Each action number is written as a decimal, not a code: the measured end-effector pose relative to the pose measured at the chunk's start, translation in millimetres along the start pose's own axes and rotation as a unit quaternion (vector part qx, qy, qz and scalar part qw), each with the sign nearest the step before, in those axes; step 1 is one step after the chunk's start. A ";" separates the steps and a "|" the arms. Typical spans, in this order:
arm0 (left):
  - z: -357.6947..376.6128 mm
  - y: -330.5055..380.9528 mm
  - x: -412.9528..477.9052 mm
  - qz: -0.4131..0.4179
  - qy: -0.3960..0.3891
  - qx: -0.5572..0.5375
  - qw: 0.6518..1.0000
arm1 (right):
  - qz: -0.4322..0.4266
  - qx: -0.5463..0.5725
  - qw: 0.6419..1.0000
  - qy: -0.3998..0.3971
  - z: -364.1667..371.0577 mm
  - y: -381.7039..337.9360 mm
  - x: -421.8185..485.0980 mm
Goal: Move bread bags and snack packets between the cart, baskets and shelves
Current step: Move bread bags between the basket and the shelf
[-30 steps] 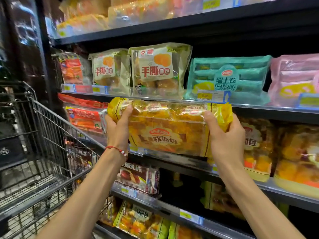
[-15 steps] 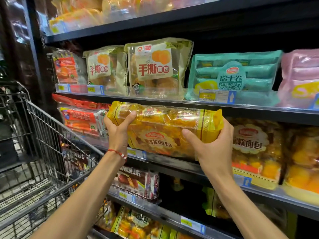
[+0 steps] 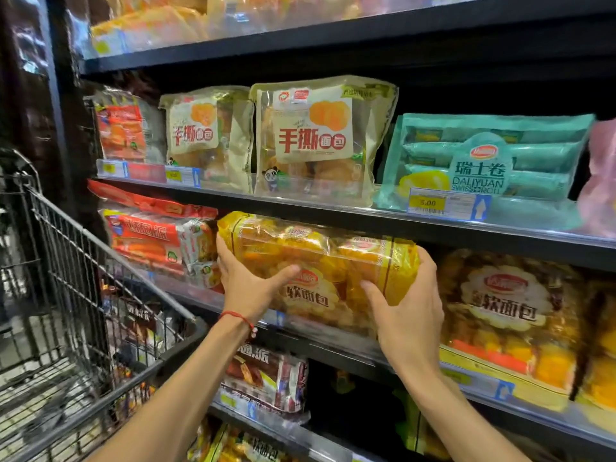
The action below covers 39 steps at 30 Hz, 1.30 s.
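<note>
Hands held a long yellow plastic bag of soft bread rolls (image 3: pixel 320 258) at the front edge of the black middle shelf (image 3: pixel 346 353) of a shop display. The left hand (image 3: pixel 246 288), a red string bracelet (image 3: pixel 238 317) at its wrist, gripped the bag's left end, thumb laid across the front and fingers curled behind. The right hand (image 3: pixel 410 315) clasped the right end, fingers wrapped over the top corner and thumb pressed to the front. The bag sat slightly tilted, left end higher. Whether its base rested on the shelf could not be told.

Just to its right on the same shelf stood a matching yellow bread bag (image 3: pixel 506 305). To its left lay stacked red-and-orange snack packets (image 3: pixel 146 235). The shelf above (image 3: pixel 366 218) carried two beige bags of torn bread (image 3: pixel 320 138), upright and side by side, a flat teal pack of Swiss rolls (image 3: pixel 483 161) behind a yellow price tag (image 3: pixel 433 203), and a red packet (image 3: pixel 121 131) at the far left. On the shelf below lay a dark printed packet (image 3: pixel 266 378).

A grey wire shopping cart (image 3: pixel 66 248) stood at the left, close against the shelving. Several dark snack packets (image 3: pixel 140 323) lay heaped at the shelf end of its basket.
</note>
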<state>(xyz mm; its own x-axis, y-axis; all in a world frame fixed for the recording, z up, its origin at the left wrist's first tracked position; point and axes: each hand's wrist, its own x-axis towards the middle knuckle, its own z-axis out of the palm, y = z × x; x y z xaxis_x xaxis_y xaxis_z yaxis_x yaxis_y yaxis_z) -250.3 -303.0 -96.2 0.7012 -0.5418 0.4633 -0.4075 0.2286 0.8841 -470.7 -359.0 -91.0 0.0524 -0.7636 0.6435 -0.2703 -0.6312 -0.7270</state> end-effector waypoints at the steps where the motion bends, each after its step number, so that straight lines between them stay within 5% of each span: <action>1: 2.6 -2.9 2.3 0.000 0.001 0.002 1.000 | -0.007 -0.016 1.000 -0.009 0.7 2.3 1.4; 12: 24.4 -26.1 14.0 0.025 -0.004 0.054 0.998 | 0.009 -0.028 0.999 -0.030 17.6 25.4 2.3; 17: 23.2 -57.1 10.7 0.034 -0.054 0.126 0.990 | 0.120 -0.095 0.986 -0.064 29.2 50.9 5.6; 26: 40.0 -65.8 35.0 0.002 -0.034 0.148 0.988 | 0.174 -0.142 0.972 -0.065 40.0 60.2 24.1; 30: 52.1 -67.1 39.2 -0.016 -0.049 0.317 0.947 | 0.205 -0.182 0.956 -0.109 38.8 60.4 29.6; 39: 53.9 -61.8 41.2 -0.054 -0.082 0.431 0.897 | 0.179 -0.213 0.949 -0.148 41.8 62.8 35.7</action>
<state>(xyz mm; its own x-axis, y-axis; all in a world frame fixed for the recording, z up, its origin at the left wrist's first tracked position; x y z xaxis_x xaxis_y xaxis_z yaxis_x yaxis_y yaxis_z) -227.8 -383.0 -135.0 0.6972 -0.6513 0.2995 -0.6925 -0.5040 0.5161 -445.6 -431.6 -123.8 0.1354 -0.9632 0.2321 -0.6830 -0.2604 -0.6824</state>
